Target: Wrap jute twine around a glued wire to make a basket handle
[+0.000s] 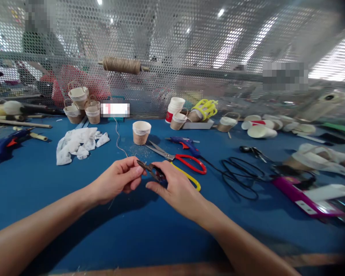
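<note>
Handles of the pliers [153, 171] are mostly hidden in the right hand [175, 186]; whether the jaws are parted or closed cannot be told. The thin cord [117, 135] is lost from view at the fingers of the left hand [122, 177]; a faint strand is seen below that hand. Part of the yellow handle of the scissors [170, 157] is covered by the right hand. Items at the far right, including a purple object [299, 197], are blurred. Both forearms are cut off by the frame.

Grip: cord is pinched between left thumb and fingers; pliers are held in the right hand, tip at the left fingertips, above the blue table [83, 230], nearer the front than the paper-lined cup [141, 133].
</note>
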